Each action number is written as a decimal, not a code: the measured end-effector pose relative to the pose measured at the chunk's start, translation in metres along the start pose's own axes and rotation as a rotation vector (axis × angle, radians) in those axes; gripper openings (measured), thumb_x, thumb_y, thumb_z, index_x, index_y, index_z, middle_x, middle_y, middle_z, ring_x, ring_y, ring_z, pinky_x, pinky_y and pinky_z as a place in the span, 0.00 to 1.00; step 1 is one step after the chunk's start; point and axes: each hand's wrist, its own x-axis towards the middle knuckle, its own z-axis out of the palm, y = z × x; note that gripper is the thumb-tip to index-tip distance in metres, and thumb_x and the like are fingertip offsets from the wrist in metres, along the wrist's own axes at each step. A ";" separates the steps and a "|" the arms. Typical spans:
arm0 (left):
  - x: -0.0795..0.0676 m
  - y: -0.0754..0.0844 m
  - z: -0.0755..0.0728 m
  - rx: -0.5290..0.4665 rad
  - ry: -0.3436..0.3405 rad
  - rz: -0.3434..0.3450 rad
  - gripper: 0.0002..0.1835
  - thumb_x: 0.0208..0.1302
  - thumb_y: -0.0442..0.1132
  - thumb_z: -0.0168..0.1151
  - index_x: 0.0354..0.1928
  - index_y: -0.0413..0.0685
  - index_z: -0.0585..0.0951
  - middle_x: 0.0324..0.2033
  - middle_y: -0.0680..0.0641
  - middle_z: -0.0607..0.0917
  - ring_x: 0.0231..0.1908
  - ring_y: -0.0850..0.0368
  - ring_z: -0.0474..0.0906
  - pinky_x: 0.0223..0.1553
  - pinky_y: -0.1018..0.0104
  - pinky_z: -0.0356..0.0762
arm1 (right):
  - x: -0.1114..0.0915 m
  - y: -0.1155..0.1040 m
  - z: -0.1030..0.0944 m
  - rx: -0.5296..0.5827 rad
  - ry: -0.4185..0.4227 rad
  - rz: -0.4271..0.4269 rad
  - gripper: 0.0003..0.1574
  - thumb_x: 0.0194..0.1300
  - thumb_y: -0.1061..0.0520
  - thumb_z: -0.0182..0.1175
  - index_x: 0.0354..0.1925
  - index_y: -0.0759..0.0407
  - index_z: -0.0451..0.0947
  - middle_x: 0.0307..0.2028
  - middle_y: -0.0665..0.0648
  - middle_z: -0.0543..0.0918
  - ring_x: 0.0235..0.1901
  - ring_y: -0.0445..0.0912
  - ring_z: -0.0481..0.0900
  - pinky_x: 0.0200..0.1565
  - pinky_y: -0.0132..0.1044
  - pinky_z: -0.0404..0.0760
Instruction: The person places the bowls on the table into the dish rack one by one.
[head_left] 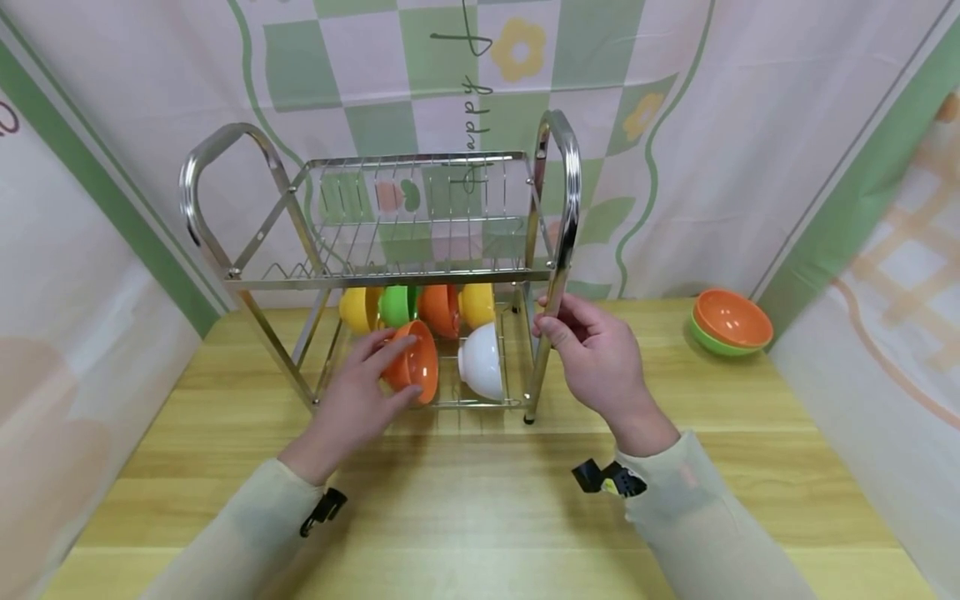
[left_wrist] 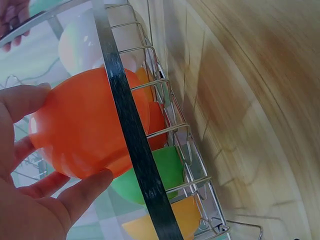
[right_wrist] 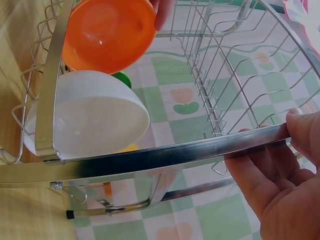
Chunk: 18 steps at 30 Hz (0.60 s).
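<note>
A left hand (head_left: 356, 396) curls fingers and thumb around an orange bowl (head_left: 420, 367) at the front of the lower shelf (head_left: 468, 406) of a metal dish rack (head_left: 397, 279). The bowl stands on its side, and a slip looks the likeliest mishap: the grasp is on a smooth, curved outer wall, so fingers loosened before the bowl is steady could let it roll over the front rail. The pictures do not settle whether the wires bear its weight. Behind it sit a yellow bowl (head_left: 358, 310), a green bowl (head_left: 397, 307) and more in orange and yellow; a push too deep could knock that row askew. Just to the right, a white bowl (head_left: 482, 362), also on its side, could be tipped by a bump from the orange rim. Farther right, a right hand (head_left: 603, 358) grips the rack's right post (head_left: 537, 375); a hard tug there could shift the frame and jostle the bowls inside.

The orange bowl is glossy and rounded, its mouth facing right toward the white one, a bright glint on its inner wall. At far right, another orange piece (head_left: 733, 317) nests in a green one (head_left: 720, 345) on the wooden table (head_left: 487, 483), well apart from both hands.
</note>
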 end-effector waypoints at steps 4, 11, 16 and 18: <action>0.004 0.000 0.002 0.013 -0.019 -0.021 0.36 0.59 0.49 0.74 0.70 0.61 0.72 0.70 0.45 0.65 0.64 0.42 0.67 0.55 0.48 0.76 | 0.000 0.001 0.000 -0.002 -0.001 0.003 0.14 0.72 0.52 0.61 0.51 0.55 0.83 0.34 0.50 0.86 0.35 0.43 0.82 0.35 0.32 0.80; 0.007 0.001 0.006 0.076 -0.061 -0.017 0.38 0.59 0.49 0.74 0.71 0.60 0.71 0.70 0.43 0.64 0.51 0.45 0.77 0.43 0.57 0.82 | -0.001 0.002 0.000 -0.006 0.000 0.009 0.14 0.72 0.51 0.61 0.51 0.55 0.83 0.34 0.52 0.86 0.34 0.44 0.82 0.35 0.32 0.80; 0.010 0.004 0.009 0.102 -0.051 0.024 0.38 0.58 0.48 0.75 0.71 0.57 0.72 0.68 0.41 0.66 0.53 0.43 0.76 0.45 0.55 0.82 | 0.000 0.001 0.000 -0.011 0.000 0.002 0.14 0.71 0.51 0.61 0.51 0.55 0.83 0.34 0.53 0.86 0.34 0.44 0.82 0.35 0.33 0.80; 0.012 0.004 0.010 0.111 -0.043 0.038 0.38 0.58 0.47 0.76 0.71 0.57 0.72 0.68 0.40 0.67 0.57 0.41 0.73 0.51 0.51 0.79 | 0.000 0.001 0.000 -0.011 0.001 0.000 0.14 0.71 0.51 0.61 0.51 0.55 0.83 0.34 0.53 0.87 0.34 0.44 0.82 0.35 0.33 0.80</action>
